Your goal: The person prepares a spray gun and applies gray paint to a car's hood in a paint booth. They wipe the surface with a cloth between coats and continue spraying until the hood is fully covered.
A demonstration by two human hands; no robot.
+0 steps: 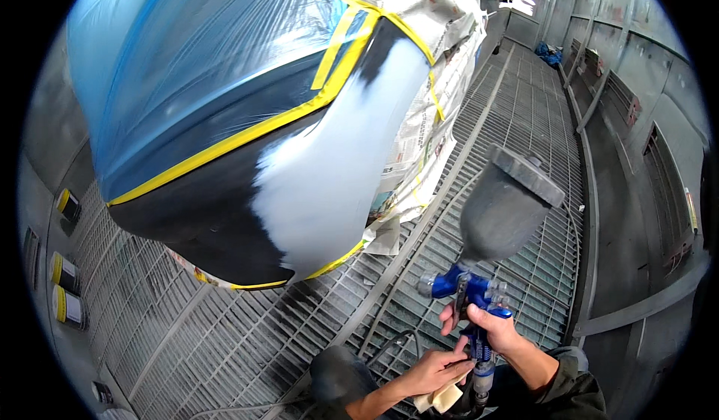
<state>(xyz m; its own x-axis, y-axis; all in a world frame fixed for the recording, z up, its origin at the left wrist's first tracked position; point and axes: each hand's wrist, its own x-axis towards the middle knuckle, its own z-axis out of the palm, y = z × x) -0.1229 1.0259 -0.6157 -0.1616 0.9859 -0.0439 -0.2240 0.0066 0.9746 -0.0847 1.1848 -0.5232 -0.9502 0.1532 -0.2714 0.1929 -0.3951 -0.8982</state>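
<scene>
My right hand (500, 332) is wrapped round the grip of a blue spray gun (449, 281). A dark grey paint cup (498, 214) sits on top of the gun, tilted. Against the lower grip, beside the hose fitting, my left hand (434, 373) is closed on a folded cream cloth (442, 399). Ahead to the left stands a car's bumper corner, with a light grey patch (329, 173) on its black surface (202, 214). Yellow masking tape (217, 150) borders it. The gun's nozzle is apart from the bumper.
Blue plastic film (202, 53) and newspaper (419, 120) cover the car. Several yellow-and-black cans (69, 306) line the left wall. A metal grating (517, 98) forms the floor, with a hose (397, 338) across it. Metal wall panels (636, 53) rise at right.
</scene>
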